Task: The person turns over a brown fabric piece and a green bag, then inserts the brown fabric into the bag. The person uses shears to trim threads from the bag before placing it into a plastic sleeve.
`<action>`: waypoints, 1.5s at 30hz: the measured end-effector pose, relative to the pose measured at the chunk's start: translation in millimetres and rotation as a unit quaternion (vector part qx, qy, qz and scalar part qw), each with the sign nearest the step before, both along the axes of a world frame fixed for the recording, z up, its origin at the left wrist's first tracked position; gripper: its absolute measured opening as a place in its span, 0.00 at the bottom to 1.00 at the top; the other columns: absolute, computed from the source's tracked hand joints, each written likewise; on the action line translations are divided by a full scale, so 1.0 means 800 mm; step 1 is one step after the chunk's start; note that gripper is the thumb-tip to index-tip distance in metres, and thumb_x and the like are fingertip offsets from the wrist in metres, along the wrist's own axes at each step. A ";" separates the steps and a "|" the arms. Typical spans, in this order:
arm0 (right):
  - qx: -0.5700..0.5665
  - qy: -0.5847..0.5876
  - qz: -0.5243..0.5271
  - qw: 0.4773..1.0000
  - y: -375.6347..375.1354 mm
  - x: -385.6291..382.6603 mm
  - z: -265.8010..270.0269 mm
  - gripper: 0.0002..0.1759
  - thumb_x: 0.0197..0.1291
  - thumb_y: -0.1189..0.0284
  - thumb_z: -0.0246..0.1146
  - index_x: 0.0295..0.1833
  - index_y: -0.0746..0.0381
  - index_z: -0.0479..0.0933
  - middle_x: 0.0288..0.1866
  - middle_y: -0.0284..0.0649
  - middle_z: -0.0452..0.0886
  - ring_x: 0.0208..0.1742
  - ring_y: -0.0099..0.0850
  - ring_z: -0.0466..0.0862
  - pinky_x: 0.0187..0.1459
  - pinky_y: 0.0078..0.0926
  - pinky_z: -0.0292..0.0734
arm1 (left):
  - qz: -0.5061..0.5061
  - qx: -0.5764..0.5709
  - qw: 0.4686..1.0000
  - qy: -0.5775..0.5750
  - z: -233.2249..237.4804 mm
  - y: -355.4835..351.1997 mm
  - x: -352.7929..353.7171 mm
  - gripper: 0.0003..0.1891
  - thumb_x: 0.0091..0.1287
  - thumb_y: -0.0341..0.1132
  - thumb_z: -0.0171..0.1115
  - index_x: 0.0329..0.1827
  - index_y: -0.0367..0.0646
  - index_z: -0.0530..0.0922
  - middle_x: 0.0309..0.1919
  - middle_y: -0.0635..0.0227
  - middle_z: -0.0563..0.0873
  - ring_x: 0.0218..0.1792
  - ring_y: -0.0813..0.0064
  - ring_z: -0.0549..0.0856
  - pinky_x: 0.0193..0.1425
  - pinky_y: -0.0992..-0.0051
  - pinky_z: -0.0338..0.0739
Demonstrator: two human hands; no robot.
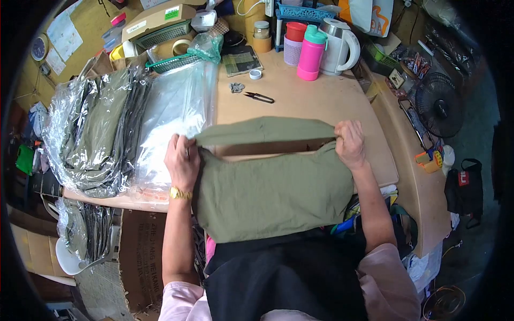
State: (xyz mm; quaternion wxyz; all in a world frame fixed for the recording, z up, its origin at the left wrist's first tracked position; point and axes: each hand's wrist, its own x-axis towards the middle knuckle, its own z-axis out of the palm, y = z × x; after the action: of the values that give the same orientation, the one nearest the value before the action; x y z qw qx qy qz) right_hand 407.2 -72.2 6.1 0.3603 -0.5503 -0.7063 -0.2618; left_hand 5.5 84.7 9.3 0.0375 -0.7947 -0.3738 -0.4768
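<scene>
An olive-green cloth piece (273,195) is stretched between my two hands over the table's front edge, with a long gap showing below its upper band. My left hand (181,160), a gold watch on its wrist, is closed on the cloth's left corner. At the right corner, my right hand (350,144) grips the same cloth in a fist. Black thread snips (259,97) lie beyond the cloth, near a small grey scrap (236,87) and a white tape roll (255,74).
Bagged olive garments (99,128) are piled at the left beside clear plastic bags (179,104). A pink bottle (311,53) and a kettle (338,48) stand at the back. A black fan (439,104) is at the right; a cardboard box (140,257) stands below the table.
</scene>
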 end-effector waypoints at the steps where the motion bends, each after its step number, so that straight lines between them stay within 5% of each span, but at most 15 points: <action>1: 0.003 -0.004 0.003 1.000 -0.003 -0.006 -0.002 0.11 0.47 0.86 0.60 0.35 0.63 0.70 0.37 0.44 0.77 0.43 0.46 0.79 0.47 0.41 0.72 | 0.006 -0.006 1.000 -0.007 -0.005 -0.012 -0.009 0.10 0.53 0.16 0.63 0.34 0.38 0.74 0.30 0.57 0.76 0.34 0.51 0.80 0.38 0.59 0.74; 10: -0.165 0.314 0.124 0.927 -0.001 -0.114 0.085 0.15 0.59 0.70 0.71 0.48 0.64 0.77 0.50 0.48 0.82 0.58 0.45 0.81 0.59 0.42 0.74 | -0.017 0.117 0.993 -0.024 -0.007 -0.083 -0.031 0.13 0.50 0.15 0.64 0.34 0.43 0.78 0.31 0.64 0.83 0.32 0.62 0.80 0.38 0.63 0.72; 13: -0.259 0.243 0.128 0.926 0.032 -0.172 0.091 0.14 0.58 0.78 0.68 0.50 0.65 0.77 0.53 0.46 0.82 0.61 0.35 0.80 0.62 0.30 0.73 | -0.016 0.104 0.994 -0.036 0.002 -0.093 -0.022 0.15 0.47 0.15 0.64 0.34 0.44 0.79 0.31 0.64 0.83 0.33 0.62 0.80 0.39 0.63 0.72; 16: -0.364 0.109 0.176 0.908 0.055 -0.191 0.073 0.18 0.63 0.62 0.70 0.50 0.64 0.80 0.43 0.50 0.84 0.48 0.46 0.83 0.52 0.34 0.76 | 0.010 0.096 0.994 -0.056 0.004 -0.092 -0.036 0.14 0.46 0.15 0.64 0.33 0.44 0.80 0.31 0.64 0.83 0.33 0.61 0.80 0.38 0.63 0.71; 18: -0.488 0.255 0.226 0.804 0.066 -0.180 0.073 0.16 0.62 0.63 0.70 0.44 0.66 0.80 0.35 0.53 0.83 0.37 0.46 0.82 0.42 0.36 0.75 | 0.052 0.065 0.995 -0.045 0.011 -0.093 -0.046 0.12 0.49 0.17 0.68 0.33 0.43 0.81 0.31 0.65 0.83 0.33 0.60 0.80 0.40 0.63 0.72; 21: -0.389 0.283 0.159 0.862 0.055 -0.179 0.082 0.12 0.63 0.68 0.69 0.39 0.67 0.79 0.26 0.47 0.77 0.28 0.32 0.74 0.33 0.34 0.68 | 0.010 -0.064 0.994 -0.088 0.014 -0.135 -0.045 0.08 0.58 0.24 0.74 0.39 0.41 0.84 0.33 0.64 0.84 0.36 0.67 0.82 0.39 0.68 0.75; 22: -0.368 0.303 0.125 0.870 0.050 -0.179 0.090 0.10 0.64 0.70 0.69 0.39 0.67 0.79 0.22 0.40 0.74 0.26 0.21 0.69 0.29 0.30 0.64 | -0.055 -0.195 0.974 -0.103 0.021 -0.150 -0.041 0.08 0.60 0.27 0.75 0.41 0.40 0.85 0.34 0.64 0.85 0.36 0.70 0.82 0.38 0.71 0.75; 25: -0.288 0.235 0.168 0.913 0.050 -0.188 0.093 0.08 0.65 0.72 0.66 0.37 0.66 0.79 0.23 0.46 0.78 0.28 0.38 0.77 0.40 0.37 0.71 | -0.193 -0.414 0.886 -0.077 0.041 -0.171 0.019 0.08 0.67 0.35 0.73 0.40 0.40 0.85 0.33 0.66 0.87 0.36 0.75 0.85 0.40 0.75 0.80; 27: -0.203 0.179 0.214 0.938 0.048 -0.193 0.094 0.08 0.66 0.72 0.65 0.37 0.66 0.79 0.23 0.49 0.79 0.31 0.47 0.81 0.45 0.43 0.72 | -0.298 -0.590 0.615 -0.430 0.019 -0.162 0.056 0.13 0.74 0.40 0.65 0.34 0.42 0.84 0.32 0.69 0.88 0.35 0.77 0.87 0.48 0.72 0.85; 30: -0.240 0.198 0.183 0.933 0.038 -0.192 0.101 0.08 0.66 0.73 0.62 0.35 0.64 0.79 0.25 0.48 0.81 0.33 0.48 0.82 0.50 0.45 0.72 | -0.323 -0.568 0.534 -0.537 0.008 -0.136 0.059 0.17 0.79 0.41 0.57 0.31 0.44 0.81 0.34 0.70 0.87 0.41 0.75 0.89 0.55 0.66 0.87; 34: -0.265 0.194 0.130 0.935 0.031 -0.170 0.103 0.05 0.65 0.75 0.61 0.35 0.63 0.79 0.29 0.48 0.82 0.37 0.47 0.82 0.54 0.41 0.72 | -0.445 -0.550 0.513 -0.487 -0.006 -0.146 0.055 0.16 0.80 0.39 0.56 0.31 0.45 0.81 0.39 0.67 0.88 0.48 0.72 0.88 0.61 0.62 0.85; 38: -0.368 0.177 0.250 0.878 0.030 -0.129 0.099 0.06 0.65 0.74 0.61 0.37 0.64 0.81 0.30 0.51 0.83 0.36 0.50 0.83 0.48 0.42 0.75 | -0.368 -0.588 0.394 -0.603 0.045 -0.143 0.036 0.20 0.81 0.47 0.51 0.60 0.38 0.76 0.57 0.59 0.85 0.56 0.66 0.86 0.67 0.64 0.82; 40: -0.383 0.159 0.224 0.882 0.025 -0.144 0.115 0.09 0.66 0.68 0.64 0.41 0.63 0.82 0.33 0.51 0.84 0.39 0.49 0.84 0.54 0.44 0.73 | -0.347 -0.581 0.411 -0.610 0.027 -0.141 0.031 0.25 0.83 0.49 0.47 0.68 0.37 0.70 0.58 0.59 0.83 0.56 0.65 0.86 0.63 0.67 0.83; 42: -0.121 0.106 0.059 0.985 0.018 -0.190 0.120 0.13 0.65 0.63 0.67 0.45 0.62 0.83 0.36 0.50 0.85 0.43 0.47 0.85 0.62 0.47 0.68 | -0.341 -0.575 0.487 -0.562 0.020 -0.149 0.037 0.24 0.83 0.49 0.46 0.67 0.37 0.71 0.58 0.58 0.84 0.57 0.66 0.86 0.59 0.68 0.85; 45: -0.173 0.124 0.077 0.974 0.013 -0.220 0.111 0.17 0.63 0.58 0.69 0.44 0.62 0.82 0.36 0.46 0.86 0.44 0.46 0.85 0.68 0.51 0.63 | -0.340 -0.563 0.487 -0.575 0.029 -0.166 0.053 0.21 0.81 0.46 0.52 0.65 0.39 0.74 0.56 0.62 0.85 0.54 0.70 0.87 0.57 0.70 0.86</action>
State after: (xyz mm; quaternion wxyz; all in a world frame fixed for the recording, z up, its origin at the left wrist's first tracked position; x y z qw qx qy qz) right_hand 231.1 -61.9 94.6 0.3632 -0.5768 -0.7308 -0.0367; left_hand 48.0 -47.8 32.5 -0.8062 -0.2611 -0.2023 -0.4909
